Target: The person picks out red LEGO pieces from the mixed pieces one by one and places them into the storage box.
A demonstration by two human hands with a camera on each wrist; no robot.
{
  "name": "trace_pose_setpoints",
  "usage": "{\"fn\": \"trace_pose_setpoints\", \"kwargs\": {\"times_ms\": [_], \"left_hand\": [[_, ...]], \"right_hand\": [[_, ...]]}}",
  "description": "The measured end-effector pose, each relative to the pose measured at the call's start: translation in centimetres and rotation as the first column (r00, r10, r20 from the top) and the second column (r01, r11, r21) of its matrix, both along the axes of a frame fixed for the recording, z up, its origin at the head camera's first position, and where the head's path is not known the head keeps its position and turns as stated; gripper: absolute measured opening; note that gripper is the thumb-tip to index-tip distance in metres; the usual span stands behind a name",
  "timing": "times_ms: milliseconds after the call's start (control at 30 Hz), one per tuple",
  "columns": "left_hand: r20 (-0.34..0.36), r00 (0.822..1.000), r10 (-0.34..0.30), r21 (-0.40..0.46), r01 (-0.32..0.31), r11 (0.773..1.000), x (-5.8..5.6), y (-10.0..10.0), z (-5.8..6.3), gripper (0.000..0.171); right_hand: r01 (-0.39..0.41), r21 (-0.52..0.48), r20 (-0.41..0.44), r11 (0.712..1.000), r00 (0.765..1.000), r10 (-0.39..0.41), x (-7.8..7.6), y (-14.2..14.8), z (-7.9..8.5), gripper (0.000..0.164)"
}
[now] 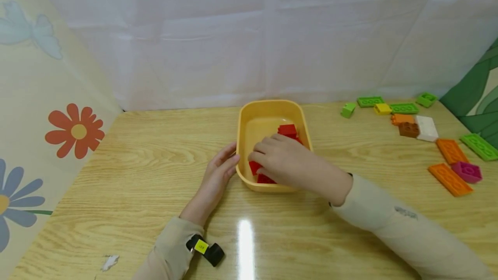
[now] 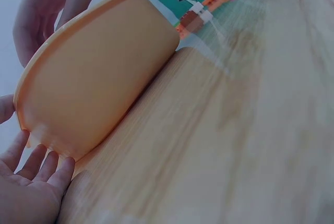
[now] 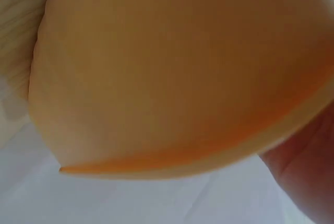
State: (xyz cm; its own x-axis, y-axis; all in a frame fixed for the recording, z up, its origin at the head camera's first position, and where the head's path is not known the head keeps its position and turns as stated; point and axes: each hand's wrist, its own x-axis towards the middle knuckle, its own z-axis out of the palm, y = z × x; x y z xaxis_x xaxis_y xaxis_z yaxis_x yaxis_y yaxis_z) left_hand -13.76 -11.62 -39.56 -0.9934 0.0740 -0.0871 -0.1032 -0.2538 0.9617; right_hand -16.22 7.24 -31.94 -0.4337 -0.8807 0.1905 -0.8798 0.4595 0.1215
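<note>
A yellow plastic bin stands on the wooden table with several red toy bricks inside. My right hand reaches in over its near right side. Its thumb and index finger bend around a red brick near the bin's left wall, while the palm hides part of the other bricks. Against the outside of the left wall rests my left hand, fingers extended, thumb near the rim. In the left wrist view its fingertips touch the bin. The right wrist view is mostly filled by the bin's wall.
To the right lie loose bricks: green plates, orange plates, a magenta brick, a white one, a brown one and a yellow one. A white sheet hangs behind the table.
</note>
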Motion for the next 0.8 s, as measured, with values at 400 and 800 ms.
{"fn": "trace_pose_setpoints", "kwargs": {"times_ms": [400,800], "left_hand": [[0.004,1.0,-0.002,-0.004,0.003,1.0,-0.05,0.02,-0.01,0.05],[-0.012,1.0,-0.003,0.017,0.004,1.0,-0.07,0.04,-0.09,0.05]], "right_hand": [[0.02,0.044,0.025,0.999,0.999,-0.021,0.11,-0.35,-0.84,0.03],[0.02,0.063,0.034,0.998,0.999,-0.022,0.31,-0.6,-1.07,0.03]]}}
